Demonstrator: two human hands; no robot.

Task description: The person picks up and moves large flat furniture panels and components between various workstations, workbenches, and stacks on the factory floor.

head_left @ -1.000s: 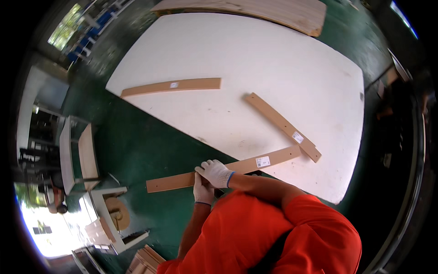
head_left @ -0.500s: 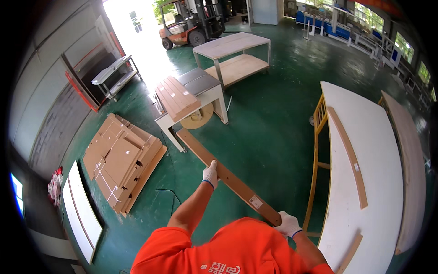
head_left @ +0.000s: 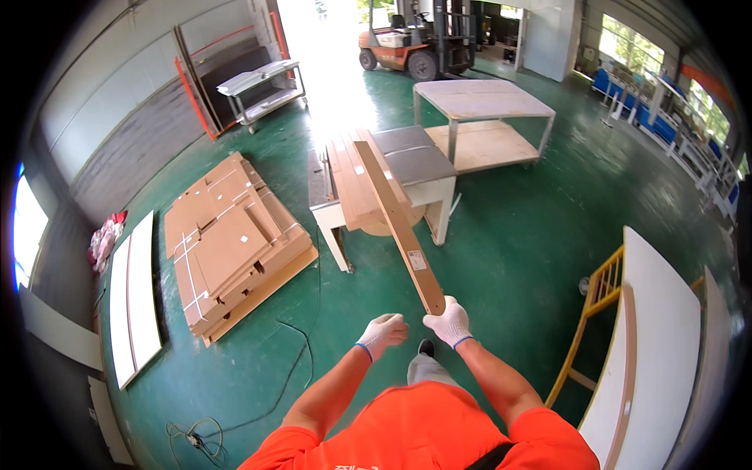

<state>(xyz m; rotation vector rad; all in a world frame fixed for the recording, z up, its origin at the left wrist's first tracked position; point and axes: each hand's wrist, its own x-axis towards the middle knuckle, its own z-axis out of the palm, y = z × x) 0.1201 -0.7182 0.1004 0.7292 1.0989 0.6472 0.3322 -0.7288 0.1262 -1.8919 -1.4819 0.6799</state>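
My right hand (head_left: 448, 323), in a white knit glove with a blue cuff, grips the near end of a long brown wooden plank (head_left: 399, 227). This plank points away from me and carries a white label. Its far end overlaps a stack of similar brown boards (head_left: 350, 182) on the table; whether it touches them I cannot tell. My left hand (head_left: 384, 333), gloved alike, is off the plank with its fingers curled and nothing seen in them. The grey-topped table (head_left: 403, 153) stands ahead of me on pale legs.
Strapped brown cardboard (head_left: 227, 235) is piled on the green floor at left, near white panels (head_left: 133, 298) and a loose cable (head_left: 298, 352). A wheeled yellow rack with a white panel (head_left: 666, 337) stands right. Beyond are a trolley table (head_left: 486, 102) and a forklift (head_left: 415, 47).
My left hand has let go of the plank. The plank has swung to point straight ahead, over the table's boards. My view has turned left and the table is closer.
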